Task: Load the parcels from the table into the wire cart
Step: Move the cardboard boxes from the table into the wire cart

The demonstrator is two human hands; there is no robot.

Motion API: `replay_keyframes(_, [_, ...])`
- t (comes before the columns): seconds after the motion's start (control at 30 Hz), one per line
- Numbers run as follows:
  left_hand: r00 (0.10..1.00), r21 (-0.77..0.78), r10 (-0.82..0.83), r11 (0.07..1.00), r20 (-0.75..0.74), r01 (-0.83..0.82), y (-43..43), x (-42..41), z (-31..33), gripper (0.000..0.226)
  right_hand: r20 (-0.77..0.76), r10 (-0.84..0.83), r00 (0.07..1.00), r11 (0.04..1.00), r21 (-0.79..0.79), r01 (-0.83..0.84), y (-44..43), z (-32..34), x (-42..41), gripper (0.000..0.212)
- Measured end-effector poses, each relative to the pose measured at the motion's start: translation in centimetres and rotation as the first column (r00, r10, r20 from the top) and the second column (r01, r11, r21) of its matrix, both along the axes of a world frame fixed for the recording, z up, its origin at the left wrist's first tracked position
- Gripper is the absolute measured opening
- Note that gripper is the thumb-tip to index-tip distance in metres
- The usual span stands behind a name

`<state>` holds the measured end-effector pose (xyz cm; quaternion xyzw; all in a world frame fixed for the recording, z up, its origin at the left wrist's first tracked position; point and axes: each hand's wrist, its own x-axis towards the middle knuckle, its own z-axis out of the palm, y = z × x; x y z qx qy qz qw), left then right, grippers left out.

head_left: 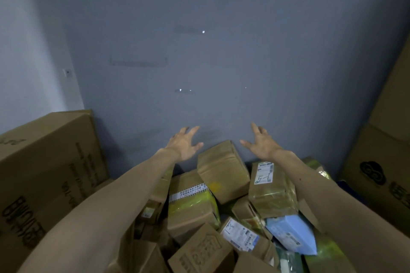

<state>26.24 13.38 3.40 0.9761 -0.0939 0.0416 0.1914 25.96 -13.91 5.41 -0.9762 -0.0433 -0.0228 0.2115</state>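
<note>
A heap of several cardboard parcels fills the lower middle of the view. At its top leans a plain brown box [223, 170] against the grey wall. My left hand [185, 143] hovers just left of that box, fingers spread, holding nothing. My right hand [260, 142] hovers just right of it, fingers spread too, above a taped box with a white label [271, 186]. A box with yellow tape [190, 204] and a light blue packet [292, 234] lie lower in the heap. The wire cart and the table are not in view.
A large printed carton [42, 173] stands at the left against the wall. More big cartons [381, 175] are stacked at the right. The grey wall [210, 62] rises directly behind the heap.
</note>
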Motion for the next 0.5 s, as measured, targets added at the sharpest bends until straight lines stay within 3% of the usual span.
replay_keyframes(0.3, [0.977,-0.038,-0.111,0.994,-0.18,0.106,1.4,9.8,-6.9,0.069,-0.176,-0.12,0.977,0.993,-0.012,0.12,4.4,-5.1,8.4,0.078])
replay_keyframes(0.5, [0.946,-0.175,-0.077,0.984,-0.313,0.022,0.3,12.9,-11.2,0.072,-0.283,-0.152,0.947,0.988,-0.035,0.148,6.5,-8.2,12.2,0.082])
